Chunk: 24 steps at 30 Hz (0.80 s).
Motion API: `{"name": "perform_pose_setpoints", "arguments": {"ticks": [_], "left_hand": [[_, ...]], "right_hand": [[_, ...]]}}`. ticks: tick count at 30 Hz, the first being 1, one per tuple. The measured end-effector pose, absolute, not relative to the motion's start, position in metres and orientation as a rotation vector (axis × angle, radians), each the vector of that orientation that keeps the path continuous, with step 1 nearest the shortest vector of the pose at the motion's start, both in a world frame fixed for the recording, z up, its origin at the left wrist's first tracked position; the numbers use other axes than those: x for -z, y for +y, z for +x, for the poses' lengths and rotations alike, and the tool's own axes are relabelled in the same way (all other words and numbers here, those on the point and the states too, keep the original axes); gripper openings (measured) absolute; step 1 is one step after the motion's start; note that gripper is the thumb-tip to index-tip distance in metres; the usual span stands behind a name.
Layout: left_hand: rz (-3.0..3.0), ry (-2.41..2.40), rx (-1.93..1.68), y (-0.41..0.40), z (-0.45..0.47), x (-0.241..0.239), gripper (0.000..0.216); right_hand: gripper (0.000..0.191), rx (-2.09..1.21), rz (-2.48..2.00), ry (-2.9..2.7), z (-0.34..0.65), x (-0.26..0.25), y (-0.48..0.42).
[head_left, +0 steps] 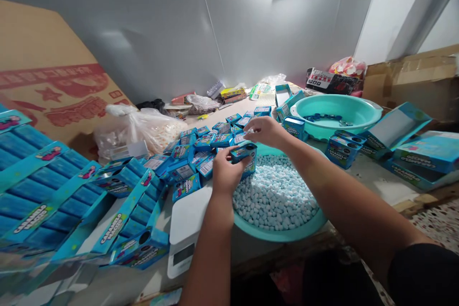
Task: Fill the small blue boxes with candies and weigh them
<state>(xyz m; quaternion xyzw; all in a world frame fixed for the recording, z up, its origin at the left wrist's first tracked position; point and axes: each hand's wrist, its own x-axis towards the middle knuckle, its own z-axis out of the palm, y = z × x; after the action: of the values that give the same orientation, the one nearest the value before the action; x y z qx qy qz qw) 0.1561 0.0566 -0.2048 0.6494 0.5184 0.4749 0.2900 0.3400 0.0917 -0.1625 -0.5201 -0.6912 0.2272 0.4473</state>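
My left hand [225,172] is closed round a small blue candy box [245,155], held open end up over the near teal basin [283,235]. That basin is full of small pale blue candies [274,193]. My right hand [266,131] hovers just above and behind the box, its fingers pinched on something small and white I cannot make out. A heap of the same small blue boxes [201,150] lies just left of my hands. A white scale [186,229] sits under my left forearm.
Blue display cartons [53,191] fill the left side. A clear bag [143,129] and a brown cardboard box [46,71] stand behind them. A second teal basin [337,112] sits at the back right, with more blue boxes [412,148] and cardboard [412,81] beside it.
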Motion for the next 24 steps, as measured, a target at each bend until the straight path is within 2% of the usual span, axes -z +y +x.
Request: {"name": "perform_pose_setpoints", "arguments": {"ticks": [3,12,17,24], "left_hand": [[1.745,1.375,-1.275,0.057,0.156,0.205,0.051],[1.716,1.353,-1.27,0.056,0.157,0.204,0.05],[1.721,1.351,-1.268,0.056,0.157,0.203,0.049],[1.735,1.353,-1.258,0.055,0.158,0.201,0.049]], "right_hand": [[0.017,-0.427,-1.3,-1.849,0.344,0.156,0.088],[0.031,-0.566,-1.368,-1.947,0.346,0.149,0.083],[0.033,-0.486,-1.444,-2.026,0.343,0.145,0.079],[0.033,-0.591,-1.432,-2.039,0.341,0.142,0.076]]}}
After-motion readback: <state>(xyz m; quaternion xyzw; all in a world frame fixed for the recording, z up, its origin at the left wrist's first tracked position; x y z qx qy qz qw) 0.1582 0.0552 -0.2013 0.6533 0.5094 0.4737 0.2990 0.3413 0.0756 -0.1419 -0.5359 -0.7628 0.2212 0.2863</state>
